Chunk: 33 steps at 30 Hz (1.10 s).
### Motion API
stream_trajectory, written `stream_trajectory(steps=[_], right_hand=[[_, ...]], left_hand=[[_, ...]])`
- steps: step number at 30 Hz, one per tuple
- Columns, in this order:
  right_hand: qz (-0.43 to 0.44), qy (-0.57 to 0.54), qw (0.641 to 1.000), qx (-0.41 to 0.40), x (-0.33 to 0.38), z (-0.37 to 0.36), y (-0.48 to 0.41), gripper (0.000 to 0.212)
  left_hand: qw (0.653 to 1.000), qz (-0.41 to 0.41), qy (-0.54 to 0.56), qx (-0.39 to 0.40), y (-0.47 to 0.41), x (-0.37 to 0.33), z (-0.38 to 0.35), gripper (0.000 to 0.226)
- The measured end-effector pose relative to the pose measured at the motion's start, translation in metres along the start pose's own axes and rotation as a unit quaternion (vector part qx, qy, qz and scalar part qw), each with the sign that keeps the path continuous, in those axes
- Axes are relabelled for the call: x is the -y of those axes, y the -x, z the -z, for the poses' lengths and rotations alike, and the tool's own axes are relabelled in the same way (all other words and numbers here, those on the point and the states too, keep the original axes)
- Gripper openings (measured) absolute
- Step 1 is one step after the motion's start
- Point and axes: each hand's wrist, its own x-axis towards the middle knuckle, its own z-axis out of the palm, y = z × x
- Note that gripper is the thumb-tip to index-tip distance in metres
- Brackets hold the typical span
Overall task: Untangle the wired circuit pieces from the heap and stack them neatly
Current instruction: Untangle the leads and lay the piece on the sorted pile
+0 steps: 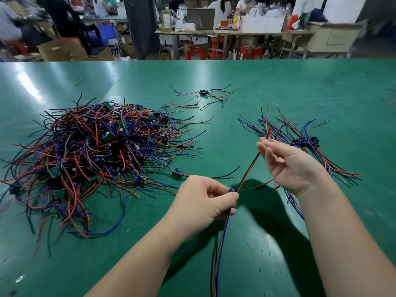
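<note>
Evidently light and limp, the circuit piece (231, 190) is pinched at its board by the left hand (201, 202), its wires (249, 168) by the right hand (287, 161).

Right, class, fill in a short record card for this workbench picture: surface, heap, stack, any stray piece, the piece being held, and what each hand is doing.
surface: green table
heap: tangled red, blue and black wired circuit pieces, on the left
stack: sorted pieces laid together, on the right
stray piece: alone, far centre
held piece: small board, wires hanging below
left hand: pinches the held piece's board
right hand: raised, seems to pinch its red and black wires
</note>
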Motion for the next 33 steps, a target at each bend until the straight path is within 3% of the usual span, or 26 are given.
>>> stream_trajectory(steps=[2, 5, 11, 18, 24, 27, 29, 31, 33], right_hand=[[0.005, -0.006, 1.000, 0.002, -0.002, -0.001, -0.001, 0.001], [0.020, 0.009, 1.000, 0.000, -0.005, -0.003, -0.001, 0.013], [0.018, 0.024, 0.999, -0.042, -0.003, -0.003, -0.003, 0.024], [0.069, 0.034, 0.996, -0.037, 0.000, 0.000, -0.002, 0.010], [0.050, 0.012, 0.997, -0.061, 0.002, 0.001, -0.002, 0.024], [0.101, 0.031, 0.992, -0.067, -0.001, 0.000, -0.002, 0.018], [0.141, 0.077, 0.984, -0.083, -0.004, -0.003, -0.002, 0.009], [0.186, 0.164, 0.965, -0.087, -0.009, -0.005, 0.002, 0.019], [0.255, 0.265, 0.930, -0.003, -0.017, -0.011, 0.010, 0.024]], left_hand=[[0.999, -0.010, -0.041, -0.015, -0.002, 0.004, 0.000, 0.013], [0.996, -0.020, -0.084, -0.024, -0.004, 0.008, 0.000, 0.014], [0.993, -0.031, -0.112, -0.026, -0.008, 0.012, -0.001, 0.015], [0.993, -0.004, -0.118, -0.001, -0.008, 0.015, -0.001, 0.017], [0.998, -0.006, -0.059, 0.004, -0.007, 0.011, 0.002, 0.014], [1.000, -0.017, -0.006, -0.005, -0.004, 0.005, 0.002, 0.010], [0.997, -0.037, 0.060, -0.035, -0.003, -0.001, 0.000, 0.008], [0.985, -0.078, 0.116, -0.098, -0.004, -0.005, 0.000, 0.005], [0.971, -0.112, 0.150, -0.146, -0.006, -0.007, 0.004, 0.011]])
